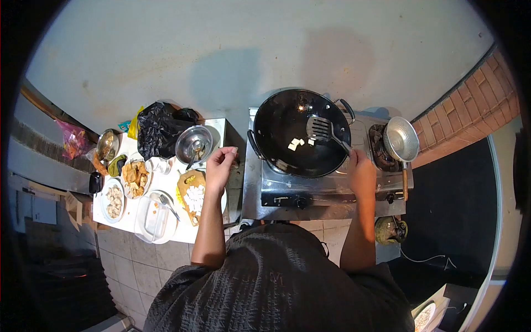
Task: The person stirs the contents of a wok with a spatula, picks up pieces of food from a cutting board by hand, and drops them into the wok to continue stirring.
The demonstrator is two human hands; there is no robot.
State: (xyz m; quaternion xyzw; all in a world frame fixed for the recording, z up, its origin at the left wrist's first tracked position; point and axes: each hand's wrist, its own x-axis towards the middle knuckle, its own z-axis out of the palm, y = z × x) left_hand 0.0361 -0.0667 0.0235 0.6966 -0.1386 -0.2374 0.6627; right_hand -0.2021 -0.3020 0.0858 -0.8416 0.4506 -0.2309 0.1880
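My right hand [362,170] is wrapped round the handle of a slotted spatula [319,129]. The spatula's head reaches into a black wok [276,119] on the stove, just beside a few small pale cubes [293,145] lying in the wok. Between the wok and the white table, my left hand [221,166] is raised with its fingertips pinched together; whatever they hold, if anything, is too small to make out. Near that hand are a metal bowl [193,145] with a spoon in it and a wooden chopping board [182,184] bearing white cubes [195,199].
The steel stove [326,187] has a saucepan [401,138] on its right burner. The white table [130,224] holds a plastic container [150,219], plates of food [113,199] and a black plastic bag [159,130]. A gas cylinder [391,229] stands below the stove's right end.
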